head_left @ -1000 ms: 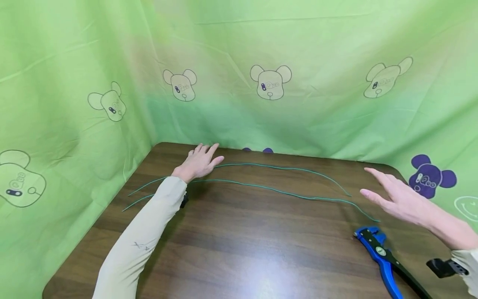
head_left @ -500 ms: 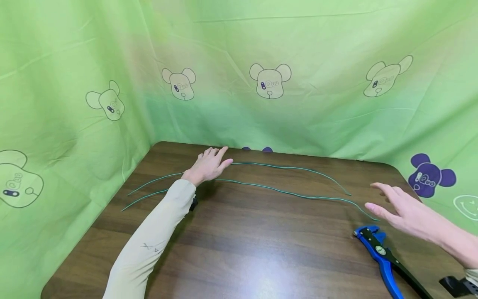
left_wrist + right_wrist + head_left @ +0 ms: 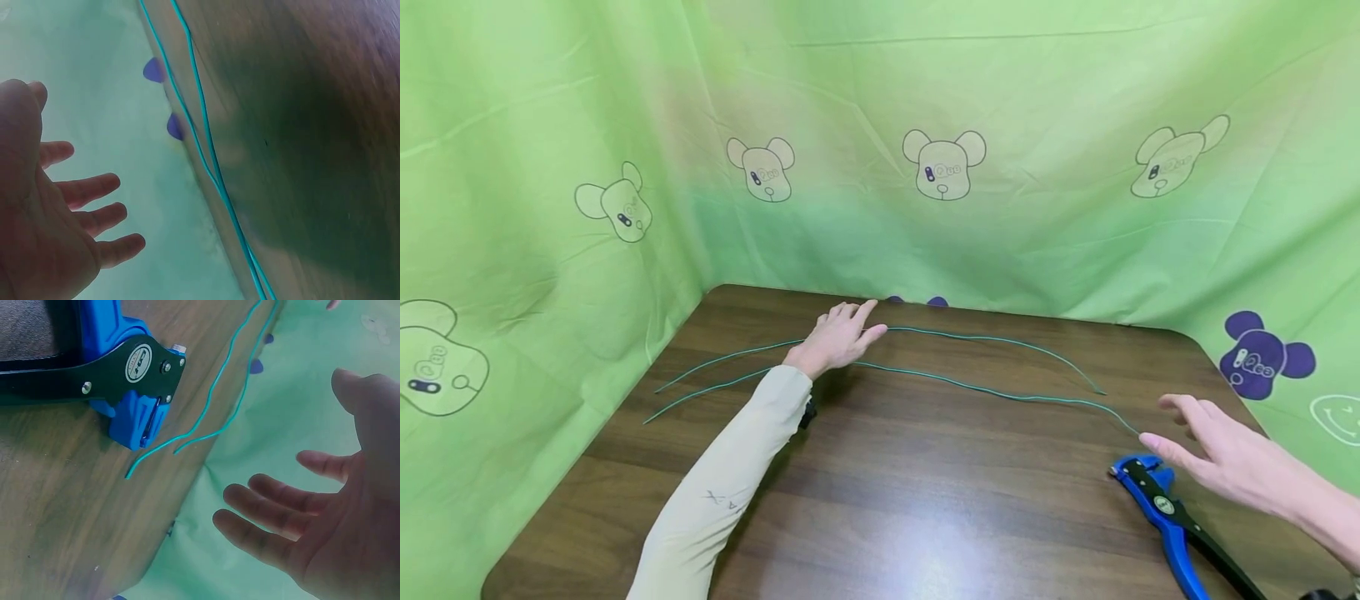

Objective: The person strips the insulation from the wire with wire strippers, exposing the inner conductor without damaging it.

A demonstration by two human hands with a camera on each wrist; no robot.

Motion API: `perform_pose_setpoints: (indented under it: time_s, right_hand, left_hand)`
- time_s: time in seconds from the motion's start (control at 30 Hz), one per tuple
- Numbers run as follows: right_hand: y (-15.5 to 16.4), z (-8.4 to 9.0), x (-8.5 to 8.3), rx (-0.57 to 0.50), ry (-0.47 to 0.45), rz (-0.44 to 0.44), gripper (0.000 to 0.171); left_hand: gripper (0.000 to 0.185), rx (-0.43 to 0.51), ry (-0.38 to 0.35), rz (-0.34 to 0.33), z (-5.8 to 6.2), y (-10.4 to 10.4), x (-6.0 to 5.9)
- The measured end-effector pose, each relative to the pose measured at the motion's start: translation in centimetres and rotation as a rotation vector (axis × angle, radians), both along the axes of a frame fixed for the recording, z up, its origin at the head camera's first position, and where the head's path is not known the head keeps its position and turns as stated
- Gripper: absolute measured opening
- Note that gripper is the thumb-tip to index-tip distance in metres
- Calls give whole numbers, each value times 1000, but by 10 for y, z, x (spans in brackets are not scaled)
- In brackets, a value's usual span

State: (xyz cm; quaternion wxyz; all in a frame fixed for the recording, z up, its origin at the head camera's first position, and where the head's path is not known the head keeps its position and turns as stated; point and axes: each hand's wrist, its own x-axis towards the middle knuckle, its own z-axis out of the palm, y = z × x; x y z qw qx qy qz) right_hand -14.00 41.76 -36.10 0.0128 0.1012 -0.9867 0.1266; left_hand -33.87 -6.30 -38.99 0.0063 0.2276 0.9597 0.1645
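Note:
Two thin teal wires [image 3: 970, 386] lie in long, loose curves across the wooden table, one behind the other. Over their left-middle part hovers my left hand [image 3: 835, 337], fingers spread and holding nothing; it hides a short stretch of both. In the left wrist view that hand [image 3: 50, 206] shows an empty palm. My right hand [image 3: 1232, 458] is above the right end of the nearer wire, just beyond the wire stripper [image 3: 1165, 504], which has blue and black handles. Its fingers look relaxed in the right wrist view, and nothing is in the palm [image 3: 350, 531].
The dark wooden table [image 3: 850, 500] has rounded corners. Green cloth [image 3: 850, 100] printed with bear heads hangs close behind the table and along its left side. The wire stripper's handles run out of the head view at the bottom right.
My left hand has slid to the right above the wires. My right hand has come lower and nearer, toward the wire stripper. Wires and stripper stay where they were.

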Motion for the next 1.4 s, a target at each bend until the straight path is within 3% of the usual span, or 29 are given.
perform_pose_setpoints:
  time_s: [0.43,0.87,1.27,1.4]
  right_hand:
    - [8,-12,12,71,-53,-34,66]
    - [2,-27,31,134,-47,-35,37]
    - [9,-31,37,139,-170,-48,31]
    - [10,-39,42,124,-106,-41,27]
  left_hand:
    - [65,58,7,-48,-7,28,4]
    - [62,84,18,-100,-14,64,9]
    - [61,104,16,-162,-10,97,15]
    - [61,120,1,-158,-12,102,18]
